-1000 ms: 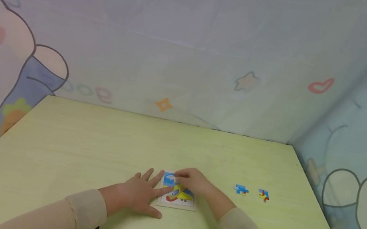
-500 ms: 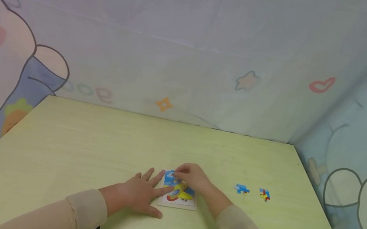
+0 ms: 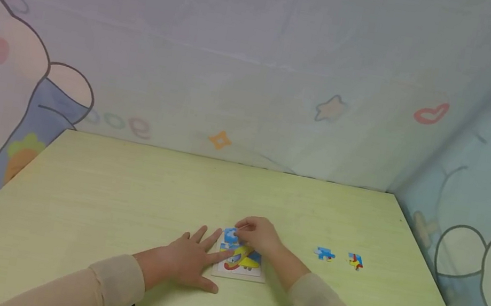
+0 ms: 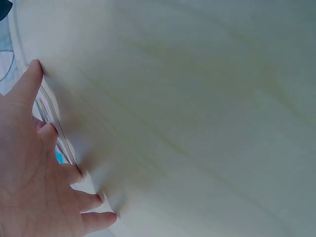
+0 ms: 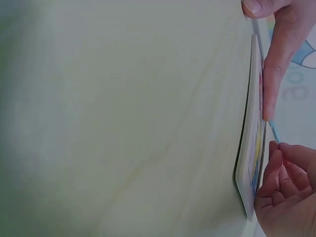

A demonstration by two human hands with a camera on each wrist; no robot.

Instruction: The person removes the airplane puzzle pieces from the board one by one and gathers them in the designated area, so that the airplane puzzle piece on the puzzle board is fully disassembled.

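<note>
Right hand (image 3: 261, 236): pinches 1 blue piece (image 3: 229, 235) by its edge.
Piece position: left of the grip, tilted, over the far-left part of the puzzle board (image 3: 238, 277); long axis unclear.
Left hand (image 3: 189, 258): fingers spread, 1 touching the puzzle board.
Loose pieces (image 3: 324, 254): 2, nearer the right hand.

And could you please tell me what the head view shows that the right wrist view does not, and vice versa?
Only the head view shows the beige sleeves and two loose puzzle pieces, a mostly blue one and a blue, red and yellow one, right of the puzzle board.

Only the right wrist view shows the pinched piece edge-on, at an angle to the board.

Both show the left hand, the right hand, the board, that piece and the table.
</note>
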